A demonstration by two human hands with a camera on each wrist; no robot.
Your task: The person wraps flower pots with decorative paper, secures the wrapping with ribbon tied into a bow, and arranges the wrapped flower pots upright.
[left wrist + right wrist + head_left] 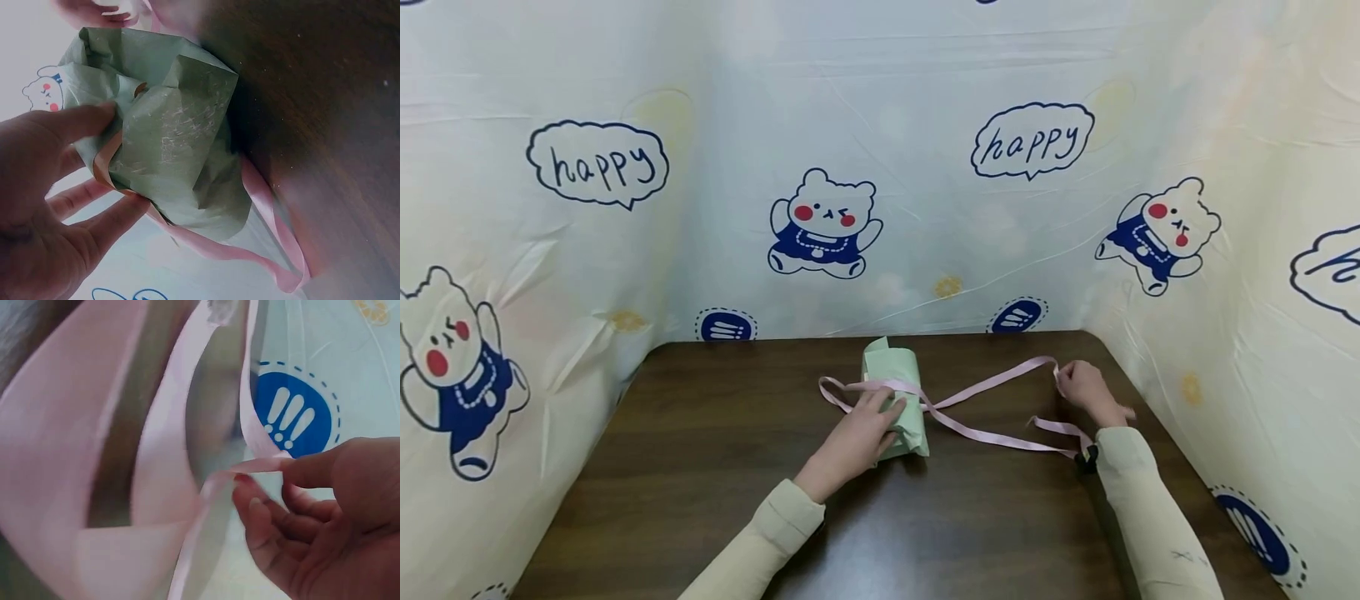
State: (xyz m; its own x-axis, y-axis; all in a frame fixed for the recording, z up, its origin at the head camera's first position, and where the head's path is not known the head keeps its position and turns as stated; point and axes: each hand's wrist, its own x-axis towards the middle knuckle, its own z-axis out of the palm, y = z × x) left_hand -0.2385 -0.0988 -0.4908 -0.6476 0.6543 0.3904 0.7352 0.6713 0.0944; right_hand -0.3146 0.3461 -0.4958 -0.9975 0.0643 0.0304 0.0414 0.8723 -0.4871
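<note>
A parcel wrapped in pale green paper [891, 363] lies on the table, with a pink ribbon [973, 435] crossing over it. My left hand [859, 429] rests on the parcel and touches the ribbon there, its thumb and fingers spread apart. In the left wrist view, the folded paper end [181, 125] faces the camera, and a loop of ribbon [269, 212] trails beside it. Away to the right, my right hand [1084, 390] pinches one length of the ribbon between thumb and fingertips. The right wrist view has that pinched ribbon [262, 465] close up, with wider strands in front.
The dark brown wooden table [700, 467] carries the parcel and ribbon. A ribbon loop [829, 390] sticks out left of the parcel, and another strand runs by the right wrist. A pale printed curtain [917, 108] hangs around the back and sides.
</note>
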